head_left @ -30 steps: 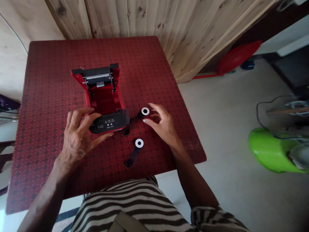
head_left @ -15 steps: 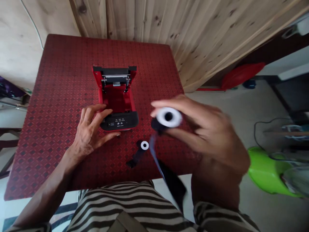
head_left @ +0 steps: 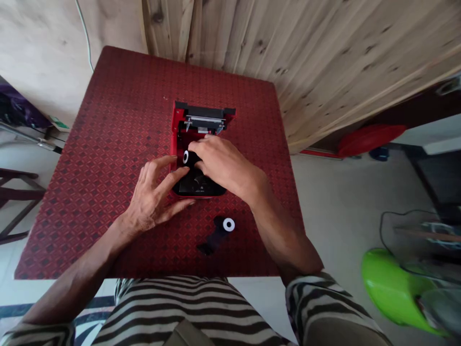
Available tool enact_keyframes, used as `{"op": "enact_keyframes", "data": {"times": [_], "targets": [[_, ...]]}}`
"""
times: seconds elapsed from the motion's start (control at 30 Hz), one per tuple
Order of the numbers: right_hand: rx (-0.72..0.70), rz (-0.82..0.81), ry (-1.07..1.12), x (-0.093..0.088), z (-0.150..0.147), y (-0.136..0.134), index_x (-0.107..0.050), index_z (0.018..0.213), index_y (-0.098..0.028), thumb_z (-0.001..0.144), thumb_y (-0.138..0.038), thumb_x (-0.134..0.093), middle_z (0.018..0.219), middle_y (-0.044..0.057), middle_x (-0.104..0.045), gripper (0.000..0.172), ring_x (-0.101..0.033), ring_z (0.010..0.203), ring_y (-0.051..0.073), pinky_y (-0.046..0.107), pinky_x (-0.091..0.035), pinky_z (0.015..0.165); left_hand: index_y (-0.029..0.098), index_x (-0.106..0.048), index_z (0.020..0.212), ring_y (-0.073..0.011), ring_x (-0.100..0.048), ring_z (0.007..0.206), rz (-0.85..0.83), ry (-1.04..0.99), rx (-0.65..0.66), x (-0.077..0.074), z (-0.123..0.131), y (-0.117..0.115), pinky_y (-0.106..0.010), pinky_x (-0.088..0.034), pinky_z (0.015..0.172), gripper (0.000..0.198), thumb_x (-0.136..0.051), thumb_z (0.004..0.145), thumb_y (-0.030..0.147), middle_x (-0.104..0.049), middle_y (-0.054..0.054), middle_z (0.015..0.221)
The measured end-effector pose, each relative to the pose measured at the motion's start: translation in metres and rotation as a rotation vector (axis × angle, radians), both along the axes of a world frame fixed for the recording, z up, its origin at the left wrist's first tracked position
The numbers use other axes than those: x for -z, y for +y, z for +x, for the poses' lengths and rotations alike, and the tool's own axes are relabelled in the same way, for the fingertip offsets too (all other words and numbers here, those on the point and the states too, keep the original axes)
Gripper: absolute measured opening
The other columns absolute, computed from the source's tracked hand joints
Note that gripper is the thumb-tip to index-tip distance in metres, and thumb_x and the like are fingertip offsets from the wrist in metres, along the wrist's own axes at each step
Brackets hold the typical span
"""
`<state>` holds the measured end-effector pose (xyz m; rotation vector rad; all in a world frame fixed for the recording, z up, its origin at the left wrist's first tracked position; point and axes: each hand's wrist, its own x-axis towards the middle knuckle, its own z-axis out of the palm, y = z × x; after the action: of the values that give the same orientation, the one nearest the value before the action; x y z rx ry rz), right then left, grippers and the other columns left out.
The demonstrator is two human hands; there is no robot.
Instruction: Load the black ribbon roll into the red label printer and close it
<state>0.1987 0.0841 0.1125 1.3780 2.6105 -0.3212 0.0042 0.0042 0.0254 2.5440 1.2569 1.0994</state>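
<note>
A small red and black printer stands on the table with its lid raised. My left hand steadies its front left corner, with fingers over the side wall and front panel and the thumb along the front. Inside the open compartment, my right hand grips a roll of black ribbon with a white core. The roll's right side and the fingertips around it are partly hidden. Part of the black ribbon lies over the front panel. A second black ribbon roll with a white core rests on the table in front.
The table has a red patterned cover and meets a wooden plank wall. A green plastic stool or tub is on the floor to the right. Dark chair bars show at the left.
My right hand has carried the ribbon roll leftward and down into the printer's compartment. My left hand stays at the printer. The whole view has shifted a little.
</note>
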Motion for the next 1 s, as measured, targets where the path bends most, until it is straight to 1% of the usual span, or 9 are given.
{"op": "enact_keyframes", "data": {"times": [0.1,0.2,0.33,0.53,0.63,0.7,0.8,0.93,1.0], "targets": [[0.018,-0.028,-0.021,-0.001,-0.003,0.004,-0.075,0.121,-0.007,0.103,-0.004,-0.052,0.12,0.021,-0.076,0.03,-0.071,0.122,0.032,0.041,-0.054,0.1,0.022,-0.056,0.147,-0.0336,-0.058,0.133,-0.026,-0.029,0.009,-0.002,0.001,0.002,-0.054,-0.057,0.111,0.066,-0.077,0.094,0.056,-0.053,-0.02,0.147],[0.045,-0.044,-0.018,0.001,-0.004,0.007,-0.075,0.123,-0.006,0.103,-0.003,-0.049,0.122,0.023,-0.076,0.033,-0.073,0.117,0.032,0.041,-0.056,0.096,0.023,-0.059,0.143,-0.0335,-0.057,0.133,-0.041,-0.035,0.014,-0.004,0.002,0.004,-0.054,-0.055,0.112,0.062,-0.076,0.095,0.057,-0.053,-0.019,0.148],[0.046,-0.07,0.007,0.004,-0.005,0.013,-0.075,0.124,-0.008,0.103,-0.003,-0.049,0.122,0.022,-0.076,0.034,-0.074,0.115,0.032,0.042,-0.057,0.094,0.025,-0.059,0.144,-0.0338,-0.057,0.132,-0.039,-0.022,0.001,-0.004,0.003,0.006,-0.055,-0.055,0.11,0.061,-0.073,0.096,0.059,-0.054,-0.018,0.147],[0.024,-0.053,0.102,0.017,0.0,0.017,-0.075,0.117,-0.006,0.102,0.0,-0.046,0.117,0.021,-0.077,0.033,-0.071,0.118,0.03,0.043,-0.056,0.099,0.023,-0.061,0.143,-0.0364,-0.055,0.135,-0.071,-0.022,0.012,-0.008,0.005,0.009,-0.057,-0.051,0.113,0.064,-0.07,0.096,0.065,-0.053,-0.019,0.149],[-0.04,0.004,0.289,0.017,0.018,0.008,-0.075,0.119,-0.011,0.1,0.001,-0.048,0.117,0.015,-0.079,0.035,-0.071,0.115,0.027,0.044,-0.055,0.105,0.023,-0.062,0.142,-0.0366,-0.056,0.136,-0.07,-0.012,0.008,-0.01,0.006,0.009,-0.058,-0.05,0.114,0.063,-0.071,0.095,0.064,-0.053,-0.019,0.149],[-0.103,0.031,0.462,0.013,0.034,-0.003,-0.073,0.127,-0.015,0.101,0.0,-0.047,0.125,0.011,-0.079,0.039,-0.071,0.119,0.024,0.045,-0.054,0.11,0.023,-0.061,0.142,-0.0364,-0.056,0.135,-0.061,-0.008,0.008,-0.01,0.006,0.008,-0.058,-0.05,0.113,0.064,-0.07,0.095,0.065,-0.054,-0.019,0.148],[-0.185,0.024,0.654,0.009,0.052,-0.024,-0.069,0.135,-0.02,0.102,-0.01,-0.058,0.134,0.008,-0.076,0.037,-0.069,0.123,0.024,0.046,-0.056,0.11,0.022,-0.06,0.144,-0.0362,-0.056,0.135,-0.068,-0.01,0.02,-0.009,0.006,0.009,-0.058,-0.05,0.113,0.066,-0.07,0.095,0.066,-0.055,-0.019,0.148],[-0.115,0.166,0.739,0.024,0.051,-0.042,-0.075,0.118,-0.019,0.103,-0.015,-0.062,0.108,0.008,-0.077,0.02,-0.067,0.106,0.025,0.045,-0.058,0.101,0.023,-0.062,0.142,-0.0365,-0.057,0.134,-0.087,-0.019,0.049,-0.011,0.003,0.009,-0.059,-0.049,0.114,0.067,-0.07,0.094,0.069,-0.058,-0.017,0.145],[-0.064,0.237,0.768,0.034,0.047,-0.045,-0.075,0.109,-0.021,0.104,-0.013,-0.059,0.101,0.007,-0.074,0.018,-0.065,0.102,0.024,0.044,-0.058,0.097,0.025,-0.063,0.142,-0.035,-0.059,0.132,-0.121,-0.033,0.072,-0.017,0.0,0.01,-0.057,-0.05,0.113,0.066,-0.065,0.095,0.071,-0.06,-0.015,0.141]]}}
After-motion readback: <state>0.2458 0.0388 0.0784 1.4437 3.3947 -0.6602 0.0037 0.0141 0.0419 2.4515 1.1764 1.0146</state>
